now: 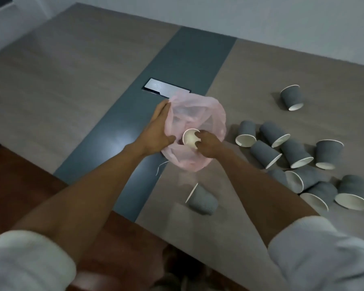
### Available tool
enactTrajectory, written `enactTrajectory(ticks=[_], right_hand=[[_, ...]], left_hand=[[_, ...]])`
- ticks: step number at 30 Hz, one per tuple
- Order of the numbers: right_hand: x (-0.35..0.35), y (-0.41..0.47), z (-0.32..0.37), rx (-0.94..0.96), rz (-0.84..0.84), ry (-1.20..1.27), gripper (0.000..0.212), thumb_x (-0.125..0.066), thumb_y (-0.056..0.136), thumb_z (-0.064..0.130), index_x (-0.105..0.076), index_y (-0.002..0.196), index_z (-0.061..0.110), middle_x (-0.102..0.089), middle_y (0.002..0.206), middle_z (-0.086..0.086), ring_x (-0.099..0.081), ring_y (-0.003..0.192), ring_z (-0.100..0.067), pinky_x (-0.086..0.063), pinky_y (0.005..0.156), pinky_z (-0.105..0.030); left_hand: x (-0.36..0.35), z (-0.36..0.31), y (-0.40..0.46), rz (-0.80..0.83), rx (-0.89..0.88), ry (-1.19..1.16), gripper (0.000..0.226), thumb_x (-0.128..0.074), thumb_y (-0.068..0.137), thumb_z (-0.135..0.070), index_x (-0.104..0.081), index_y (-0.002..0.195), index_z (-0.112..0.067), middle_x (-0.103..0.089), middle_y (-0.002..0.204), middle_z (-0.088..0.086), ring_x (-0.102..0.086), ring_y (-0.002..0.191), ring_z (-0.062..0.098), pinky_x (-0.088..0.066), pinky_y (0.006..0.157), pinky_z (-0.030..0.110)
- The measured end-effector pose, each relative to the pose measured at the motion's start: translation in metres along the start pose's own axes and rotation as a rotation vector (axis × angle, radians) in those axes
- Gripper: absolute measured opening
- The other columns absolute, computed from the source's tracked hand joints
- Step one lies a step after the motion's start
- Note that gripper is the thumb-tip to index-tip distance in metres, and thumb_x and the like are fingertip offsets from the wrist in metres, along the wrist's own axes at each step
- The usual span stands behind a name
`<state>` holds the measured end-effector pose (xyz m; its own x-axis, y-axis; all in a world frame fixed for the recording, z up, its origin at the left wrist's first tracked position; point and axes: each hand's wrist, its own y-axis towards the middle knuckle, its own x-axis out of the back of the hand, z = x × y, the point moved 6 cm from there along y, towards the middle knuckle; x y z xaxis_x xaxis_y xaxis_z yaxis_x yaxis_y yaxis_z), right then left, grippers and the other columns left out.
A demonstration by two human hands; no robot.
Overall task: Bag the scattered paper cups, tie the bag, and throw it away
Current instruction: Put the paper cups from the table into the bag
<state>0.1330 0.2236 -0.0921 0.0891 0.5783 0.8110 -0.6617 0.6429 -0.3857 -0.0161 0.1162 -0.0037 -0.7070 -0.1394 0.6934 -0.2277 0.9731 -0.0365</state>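
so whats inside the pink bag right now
The right hand holds one paper cup at the pink bag mouth. Through the thin plastic, only folds show; any cups deeper inside cannot be made out.

Dim room — wood-grain table (61, 85), white wall (261, 22)

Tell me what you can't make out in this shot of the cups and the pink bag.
Head view only:
- Inside the pink bag: the film is cloudy, so any cups already in it can't be counted.
- Body of the cup in the right hand: fingers and bag hide it.
- Cup pile: overlapping, exact number unclear.
- Nearest cup: motion-blurred.
- Bin: out of frame.
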Motion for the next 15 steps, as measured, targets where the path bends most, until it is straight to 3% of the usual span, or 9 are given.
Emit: enactTrajectory(ticks=[1, 3, 5, 6, 8, 11, 15], right_hand=[[0.002, -0.004, 0.001, 0.003, 0.005, 0.022, 0.059, -0.052, 0.101, 0.009, -0.035, 0.157, 0.009, -0.033, 0.160, -0.019, -0.038, 0.144, -0.036, -0.026, 0.117, -0.033], [0.013, -0.017, 0.003, -0.028, -0.105, 0.033, 0.055, -0.058, 0.094, 0.011, -0.047, 0.148, 0.014, -0.044, 0.144, -0.017, -0.053, 0.124, -0.038, -0.043, 0.107, -0.042], [0.025, -0.038, 0.015, 0.010, -0.257, 0.057, 0.024, -0.060, 0.088, 0.022, -0.061, 0.111, 0.014, -0.058, 0.111, -0.006, -0.060, 0.092, -0.029, -0.052, 0.081, -0.043], [0.024, -0.049, 0.024, 0.077, -0.227, 0.088, 0.013, -0.060, 0.087, 0.024, -0.062, 0.094, 0.014, -0.061, 0.095, -0.002, -0.058, 0.081, -0.024, -0.049, 0.073, -0.040], [0.002, -0.070, 0.039, 0.207, 0.036, 0.109, 0.007, -0.065, 0.085, 0.021, -0.069, 0.084, 0.015, -0.062, 0.079, 0.007, -0.056, 0.073, -0.013, -0.045, 0.069, -0.029], [-0.046, -0.102, 0.051, 0.229, 0.501, 0.044, 0.027, -0.078, 0.084, 0.022, -0.076, 0.109, 0.028, -0.056, 0.075, 0.026, -0.056, 0.070, 0.002, -0.038, 0.062, -0.009], [-0.093, -0.119, 0.055, 0.300, 0.669, -0.080, 0.036, -0.079, 0.086, 0.020, -0.075, 0.120, 0.029, -0.053, 0.087, 0.031, -0.051, 0.079, 0.002, -0.035, 0.068, -0.011]], left_hand=[[-0.003, 0.000, -0.004, 0.015, -0.002, -0.007, 0.111, -0.079, 0.077, -0.033, -0.009, 0.162, -0.018, -0.001, 0.165, -0.019, -0.019, 0.134, -0.014, -0.026, 0.112, 0.013], [-0.010, -0.001, -0.011, 0.034, 0.006, -0.022, 0.121, -0.075, 0.068, -0.061, -0.008, 0.162, -0.023, -0.001, 0.164, -0.021, -0.024, 0.133, -0.011, -0.029, 0.108, 0.019], [-0.015, 0.000, -0.014, 0.033, 0.019, -0.017, 0.124, -0.072, 0.064, -0.069, -0.008, 0.161, -0.026, -0.001, 0.165, -0.018, -0.035, 0.136, 0.004, -0.037, 0.106, 0.033], [-0.016, 0.001, -0.015, 0.038, 0.025, -0.005, 0.125, -0.072, 0.064, -0.067, -0.007, 0.161, -0.025, -0.001, 0.165, -0.014, -0.039, 0.138, 0.014, -0.042, 0.105, 0.039], [-0.022, 0.007, -0.018, 0.068, 0.041, 0.026, 0.124, -0.076, 0.068, -0.056, -0.003, 0.161, -0.022, 0.000, 0.166, -0.010, -0.042, 0.139, 0.027, -0.046, 0.105, 0.049], [-0.031, 0.015, -0.023, 0.089, 0.037, 0.072, 0.115, -0.080, 0.081, -0.034, 0.001, 0.162, -0.020, 0.003, 0.168, -0.007, -0.043, 0.139, 0.031, -0.046, 0.105, 0.053], [-0.041, 0.023, -0.033, 0.097, 0.039, 0.148, 0.112, -0.078, 0.083, -0.035, 0.001, 0.161, -0.021, 0.003, 0.167, -0.010, -0.050, 0.131, 0.037, -0.049, 0.100, 0.056]])
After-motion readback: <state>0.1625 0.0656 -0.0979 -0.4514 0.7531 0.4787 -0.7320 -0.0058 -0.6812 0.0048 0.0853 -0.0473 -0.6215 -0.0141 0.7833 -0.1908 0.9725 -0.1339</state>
